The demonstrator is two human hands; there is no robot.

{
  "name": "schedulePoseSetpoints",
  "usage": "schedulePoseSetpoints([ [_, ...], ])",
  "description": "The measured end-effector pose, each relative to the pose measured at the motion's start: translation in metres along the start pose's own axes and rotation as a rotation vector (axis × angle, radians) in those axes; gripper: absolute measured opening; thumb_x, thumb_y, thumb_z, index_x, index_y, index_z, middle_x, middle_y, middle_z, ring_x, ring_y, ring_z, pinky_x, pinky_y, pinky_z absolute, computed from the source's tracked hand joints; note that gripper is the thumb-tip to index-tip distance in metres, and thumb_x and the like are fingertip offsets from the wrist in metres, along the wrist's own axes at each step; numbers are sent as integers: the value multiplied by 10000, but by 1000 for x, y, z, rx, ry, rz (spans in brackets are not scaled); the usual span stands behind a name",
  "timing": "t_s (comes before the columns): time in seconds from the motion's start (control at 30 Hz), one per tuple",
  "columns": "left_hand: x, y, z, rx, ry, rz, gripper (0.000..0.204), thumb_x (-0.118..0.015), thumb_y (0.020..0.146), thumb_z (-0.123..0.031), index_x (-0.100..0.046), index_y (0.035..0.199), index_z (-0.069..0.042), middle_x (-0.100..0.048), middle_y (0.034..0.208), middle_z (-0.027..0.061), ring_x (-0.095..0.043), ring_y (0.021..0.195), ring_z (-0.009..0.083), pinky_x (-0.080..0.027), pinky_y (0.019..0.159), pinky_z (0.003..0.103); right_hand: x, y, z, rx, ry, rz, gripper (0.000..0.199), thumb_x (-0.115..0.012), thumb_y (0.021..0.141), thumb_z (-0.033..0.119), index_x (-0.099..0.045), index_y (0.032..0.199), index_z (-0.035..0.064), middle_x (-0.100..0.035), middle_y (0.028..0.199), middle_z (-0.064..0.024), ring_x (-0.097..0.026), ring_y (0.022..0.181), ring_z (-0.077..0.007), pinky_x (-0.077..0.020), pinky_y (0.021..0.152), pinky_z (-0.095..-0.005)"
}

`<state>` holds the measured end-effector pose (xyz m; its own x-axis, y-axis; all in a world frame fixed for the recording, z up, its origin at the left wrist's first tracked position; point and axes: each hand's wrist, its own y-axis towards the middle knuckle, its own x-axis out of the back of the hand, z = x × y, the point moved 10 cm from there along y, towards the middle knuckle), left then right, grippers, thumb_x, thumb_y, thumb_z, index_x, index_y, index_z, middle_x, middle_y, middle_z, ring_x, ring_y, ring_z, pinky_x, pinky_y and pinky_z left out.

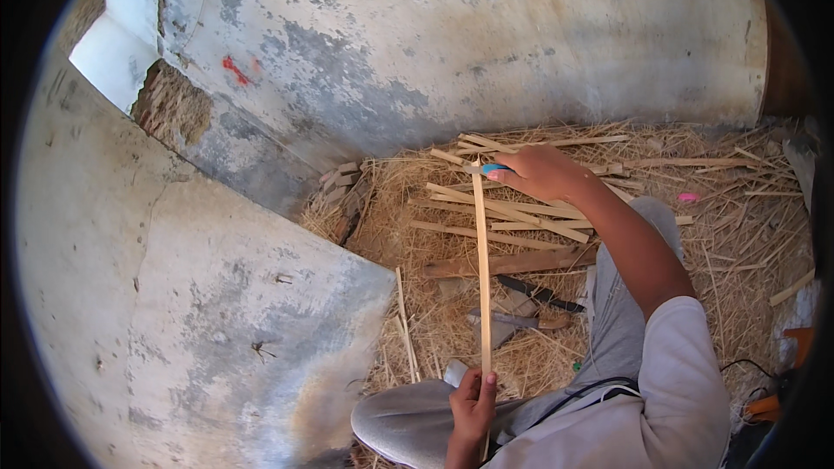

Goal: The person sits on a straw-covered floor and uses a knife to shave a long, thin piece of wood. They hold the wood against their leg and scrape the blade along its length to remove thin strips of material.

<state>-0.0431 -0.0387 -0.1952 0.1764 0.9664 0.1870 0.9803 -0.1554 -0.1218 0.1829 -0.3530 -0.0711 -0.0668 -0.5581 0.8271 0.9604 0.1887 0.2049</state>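
A long, pale wooden strip stretches away from my lap, its far end over the pile of cut strips. Low in the picture, my left hand is closed round the strip's near end. My right hand reaches forward and grips a knife with a blue handle. Its short blade lies across the strip close to the far tip and seems to touch it. The fingers of my right hand hide part of the handle.
Several loose strips lie on straw-like shavings. Nearer are a brown board, a dark long tool and a wood-handled tool. Worn walls rise ahead and at left. An orange object and cable sit right.
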Motion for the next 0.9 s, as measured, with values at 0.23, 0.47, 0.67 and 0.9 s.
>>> schedulePoseSetpoints([
  [0.23,1,-25,-13,-160,-44,79,207,-561,1050,-225,-584,1060,-20,-514,659,-53,-428,539,12,-307,471,200,60,-11,-149,-573,322,-582,475,-395,1072,459,-611,1137,41,-652,858,-149,-668,795,-277,-532,763,-466],
  [0.47,17,-27,25,107,-41,-85,163,-606,1025,-164,-623,1017,-2,-572,735,-43,-458,646,12,-357,557,197,45,-17,-51,-144,165,-504,628,-337,1059,572,-605,1134,9,-580,741,-123,-585,696,-238,-483,706,-450],
  [0.67,13,-18,12,-14,33,-66,177,-602,1026,-189,-627,1009,-15,-556,697,-47,-444,597,12,-347,523,202,-9,-8,10,-90,223,-3,583,-387,1056,557,-617,1179,36,-490,592,-64,-492,522,-171,-422,573,-401],
  [0.9,45,2,-5,209,-37,-150,256,-568,1041,-281,-604,1135,-45,-525,692,-53,-478,556,49,-372,462,217,-96,-3,-31,-331,-23,288,373,-537,1019,363,-657,1127,27,-683,875,-157,-673,772,-270,-521,695,-453],
])
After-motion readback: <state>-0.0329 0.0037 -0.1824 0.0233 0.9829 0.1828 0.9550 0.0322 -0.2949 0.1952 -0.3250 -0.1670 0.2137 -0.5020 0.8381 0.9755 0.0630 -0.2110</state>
